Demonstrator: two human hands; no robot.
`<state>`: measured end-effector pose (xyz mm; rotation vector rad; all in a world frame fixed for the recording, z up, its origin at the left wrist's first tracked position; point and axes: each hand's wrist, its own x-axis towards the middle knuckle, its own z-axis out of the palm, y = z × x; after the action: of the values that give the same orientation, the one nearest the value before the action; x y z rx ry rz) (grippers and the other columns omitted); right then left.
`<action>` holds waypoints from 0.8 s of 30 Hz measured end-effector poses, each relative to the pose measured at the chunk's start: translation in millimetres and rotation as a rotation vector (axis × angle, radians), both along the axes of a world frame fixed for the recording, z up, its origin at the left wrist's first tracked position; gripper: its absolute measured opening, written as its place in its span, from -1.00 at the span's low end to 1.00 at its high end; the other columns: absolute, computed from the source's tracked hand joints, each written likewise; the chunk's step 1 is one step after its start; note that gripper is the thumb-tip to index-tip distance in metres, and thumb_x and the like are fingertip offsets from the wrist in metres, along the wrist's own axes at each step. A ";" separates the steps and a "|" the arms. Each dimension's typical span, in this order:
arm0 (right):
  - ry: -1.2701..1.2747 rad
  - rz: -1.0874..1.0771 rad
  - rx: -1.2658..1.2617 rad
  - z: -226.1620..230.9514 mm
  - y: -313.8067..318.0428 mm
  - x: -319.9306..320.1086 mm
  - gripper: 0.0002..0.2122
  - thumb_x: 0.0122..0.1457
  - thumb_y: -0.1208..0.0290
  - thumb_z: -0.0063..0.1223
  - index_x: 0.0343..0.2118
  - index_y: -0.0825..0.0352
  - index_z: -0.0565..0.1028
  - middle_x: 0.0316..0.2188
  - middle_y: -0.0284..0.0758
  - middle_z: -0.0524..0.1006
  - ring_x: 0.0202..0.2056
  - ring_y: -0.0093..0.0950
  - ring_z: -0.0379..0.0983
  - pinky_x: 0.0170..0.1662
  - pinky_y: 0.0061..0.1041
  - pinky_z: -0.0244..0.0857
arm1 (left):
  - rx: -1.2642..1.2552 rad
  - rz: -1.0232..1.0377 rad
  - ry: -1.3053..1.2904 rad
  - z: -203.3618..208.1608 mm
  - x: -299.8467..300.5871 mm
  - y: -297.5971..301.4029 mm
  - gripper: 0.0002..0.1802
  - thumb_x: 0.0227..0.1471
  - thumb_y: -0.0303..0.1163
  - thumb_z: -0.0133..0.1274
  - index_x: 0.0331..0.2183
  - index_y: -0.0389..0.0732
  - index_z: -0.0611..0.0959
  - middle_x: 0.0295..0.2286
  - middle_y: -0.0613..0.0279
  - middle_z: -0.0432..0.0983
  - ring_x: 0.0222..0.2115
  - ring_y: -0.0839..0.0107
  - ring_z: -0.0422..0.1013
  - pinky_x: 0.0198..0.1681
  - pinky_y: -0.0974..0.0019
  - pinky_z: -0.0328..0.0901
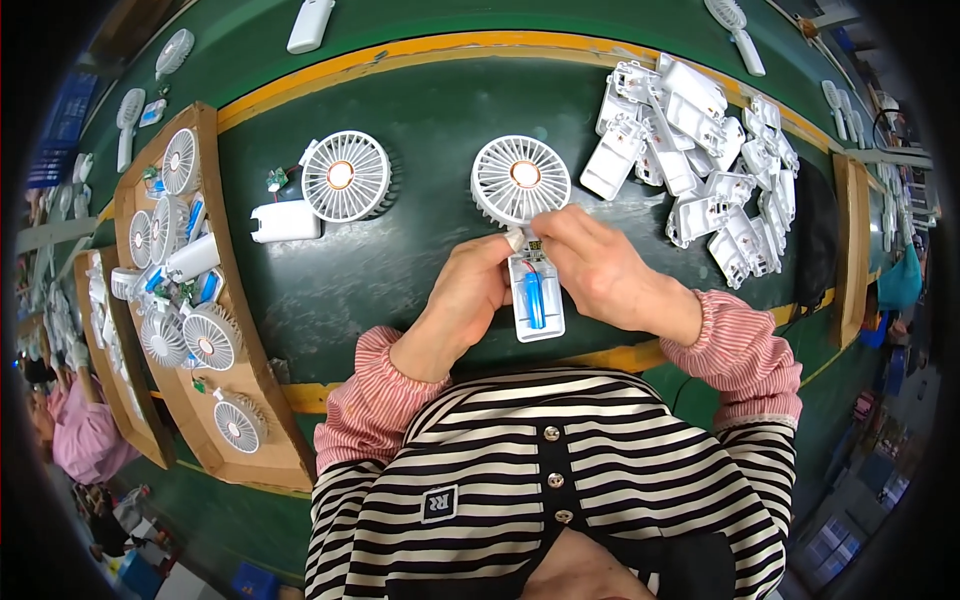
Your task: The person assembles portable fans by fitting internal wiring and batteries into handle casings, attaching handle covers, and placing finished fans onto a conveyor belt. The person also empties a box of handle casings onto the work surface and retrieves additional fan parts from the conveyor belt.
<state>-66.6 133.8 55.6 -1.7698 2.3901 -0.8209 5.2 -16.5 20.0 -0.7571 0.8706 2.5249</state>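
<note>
In front of me lies a white handheld fan (497, 180), its round grille facing up and its handle pointing toward me. The handle half-shell (522, 325) is uncovered and shows a blue cylindrical battery (535, 300) with thin red wires and a small circuit board (535, 250) near the neck. My left hand (462, 295) grips the handle's left side, its thumb, tipped in white, at the neck. My right hand (605, 275) is closed at the neck's right side, its fingertips pressed near the board. What those fingertips pinch, if anything, is hidden.
Left of me are a second fan (345, 176), a white handle piece (287, 222) and a small green board (277, 179). A cardboard tray (265, 440) holds several fans and batteries. Many white plastic shells (690, 150) are heaped at the right. A conveyor belt (420, 18) runs beyond the yellow edge.
</note>
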 end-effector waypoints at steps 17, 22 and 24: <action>0.060 -0.023 0.020 -8.1 -5.3 4.0 -0.89 -0.31 0.54 -0.04 -0.65 0.43 0.33 -0.46 -0.25 0.26 -0.39 -0.36 0.25 -0.38 -0.43 0.20 | -0.241 -0.072 0.061 -9.0 7.2 0.2 -0.73 -0.10 -0.56 -0.05 -0.25 -0.40 0.48 -0.42 0.20 0.47 -0.46 0.50 0.42 -0.39 0.45 0.36; 0.136 -0.096 0.083 -5.1 -1.7 5.2 -0.89 -0.33 0.50 -0.02 -0.66 0.37 0.34 -0.50 -0.28 0.27 -0.41 -0.39 0.25 -0.42 -0.43 0.14 | -0.245 -0.048 0.027 -6.4 4.5 2.8 -0.75 -0.11 -0.58 -0.05 -0.27 -0.40 0.50 -0.47 0.20 0.47 -0.50 0.52 0.41 -0.44 0.47 0.33; 0.144 -0.123 0.121 -6.7 -0.7 5.2 -0.89 -0.34 0.49 -0.02 -0.66 0.35 0.34 -0.53 -0.29 0.28 -0.43 -0.40 0.26 -0.44 -0.44 0.12 | -0.246 -0.053 0.016 -6.0 3.2 3.1 -0.76 -0.11 -0.57 -0.05 -0.30 -0.41 0.51 -0.48 0.20 0.47 -0.51 0.52 0.40 -0.45 0.47 0.33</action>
<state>-61.4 133.0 48.9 -1.7055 2.5999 -0.5633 8.4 -13.4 14.0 -0.7772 1.2063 2.4079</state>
